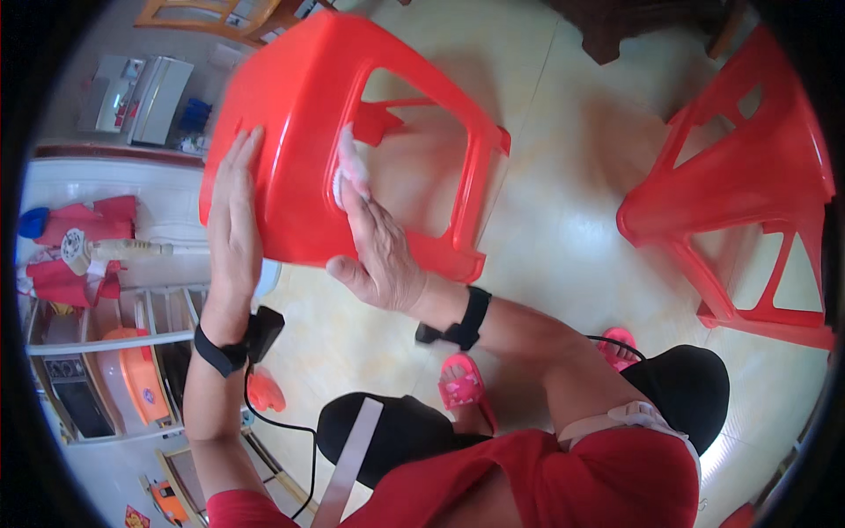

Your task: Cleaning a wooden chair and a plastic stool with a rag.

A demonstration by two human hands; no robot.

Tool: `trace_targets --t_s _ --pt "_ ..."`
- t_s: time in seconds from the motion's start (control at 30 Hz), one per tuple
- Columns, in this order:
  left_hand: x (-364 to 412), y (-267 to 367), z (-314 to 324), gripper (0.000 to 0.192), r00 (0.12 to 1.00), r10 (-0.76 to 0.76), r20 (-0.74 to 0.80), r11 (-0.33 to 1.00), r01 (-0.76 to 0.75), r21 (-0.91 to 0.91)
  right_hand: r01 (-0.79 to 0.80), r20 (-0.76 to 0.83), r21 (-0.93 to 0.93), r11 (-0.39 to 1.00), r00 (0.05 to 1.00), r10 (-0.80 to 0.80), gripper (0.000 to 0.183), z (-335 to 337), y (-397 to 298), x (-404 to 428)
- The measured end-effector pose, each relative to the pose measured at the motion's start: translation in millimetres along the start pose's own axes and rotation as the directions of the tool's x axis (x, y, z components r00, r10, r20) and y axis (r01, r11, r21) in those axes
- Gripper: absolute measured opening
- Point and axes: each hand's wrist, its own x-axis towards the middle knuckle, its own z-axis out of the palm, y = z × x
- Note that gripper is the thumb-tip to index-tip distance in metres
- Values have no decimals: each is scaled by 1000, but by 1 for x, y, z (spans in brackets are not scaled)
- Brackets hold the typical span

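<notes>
A red plastic stool (pixel 297 158) lies tilted before me, its seat towards the left and its open side frame towards the right. My left hand (pixel 234 211) lies flat against the seat, fingers together and pointing up the picture. My right hand (pixel 383 257) presses a pale pink and white cloth or brush (pixel 352 162) with its fingertips on the inner edge of the stool's side opening. The thumb of that hand stands apart over the stool's lower edge. Black straps with small black devices circle both wrists.
A second red plastic stool (pixel 739 191) stands at the right. Wooden furniture (pixel 601 26) is at the top. At the left are shelves (pixel 105 346) with an orange basin (pixel 142 376), and a fan (pixel 76 251). A black cable (pixel 284 426) hangs by my left arm.
</notes>
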Motion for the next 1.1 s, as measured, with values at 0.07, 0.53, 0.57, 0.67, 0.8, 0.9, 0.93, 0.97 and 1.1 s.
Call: trace_targets --t_s 0.07,0.53,0.57,0.67,0.8,0.9,0.93,0.97,1.1 --pt "-2 2 3 47 1000 6 -1 1000 -6 -6 -55 33 7 998 998 54 58 -7 1 -4" --pt "3 3 3 48 999 -28 19 982 31 -188 317 120 -620 718 943 -312 29 -16 17 85" --pt "5 5 5 49 1000 0 14 993 2 -115 49 -84 -426 904 992 -93 22 -22 40 105" --pt "22 20 21 42 998 -32 -58 991 24 -132 122 -97 -182 976 985 -141 18 -39 45 97" --pt "48 18 18 41 996 -68 -54 964 52 -261 165 -34 -237 957 984 -178 34 -23 1 27" --pt "55 11 25 46 986 -164 -41 942 143 -305 77 -17 -294 953 996 -86 33 -51 32 -21" --pt "55 11 31 51 986 -158 -51 955 139 -263 12 -11 -260 966 1000 -15 32 -67 53 -38" --pt "53 14 32 56 986 -156 -61 968 140 -208 -131 -20 -222 966 991 130 39 -80 75 -58" --pt "47 19 27 70 988 -147 -45 983 142 -113 -257 -77 -617 744 960 268 44 -113 152 -82"
